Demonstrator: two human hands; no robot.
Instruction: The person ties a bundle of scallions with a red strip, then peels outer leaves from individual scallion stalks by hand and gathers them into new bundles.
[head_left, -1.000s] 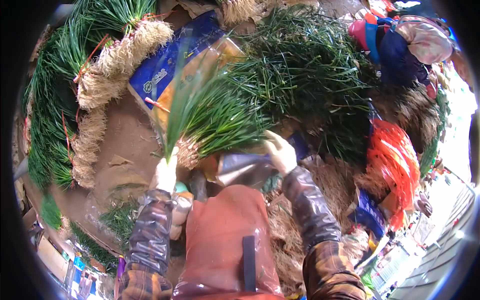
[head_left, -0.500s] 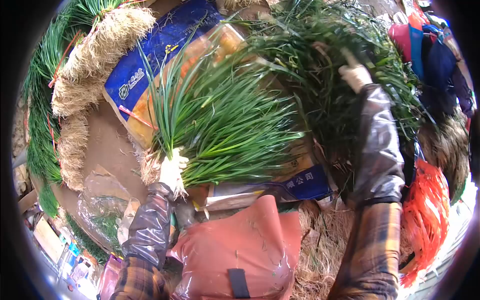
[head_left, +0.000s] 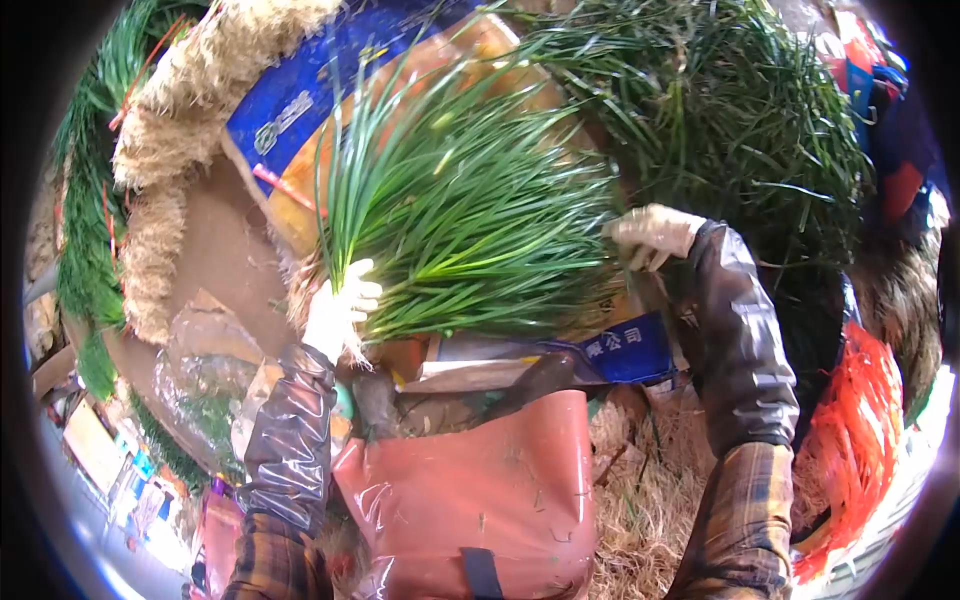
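Observation:
My left hand (head_left: 341,308), in a pale glove, is closed round the root end of some green stalks. These belong to a fanned bunch of long green leaves (head_left: 480,210) lying over a blue and orange printed sack (head_left: 285,118). At the leaf tips on the right is my right hand (head_left: 655,232), also gloved, its fingers bent downward and partly spread; whether they touch the leaves is unclear. A red tie (head_left: 285,188) lies on the sack by the stalks. Beyond my right hand spreads a big loose heap of green leaves (head_left: 700,120).
Tied bundles with pale roots (head_left: 152,235) line the left side. Red plastic strips (head_left: 858,430) hang at the right, below part of another person (head_left: 905,150). A reddish apron (head_left: 480,500) covers my lap, with loose roots (head_left: 650,500) beside it.
My right hand went out to the large leaf heap, then came back to the bunch's tips. My left hand stays closed on stalks, now lying against the fanned bunch.

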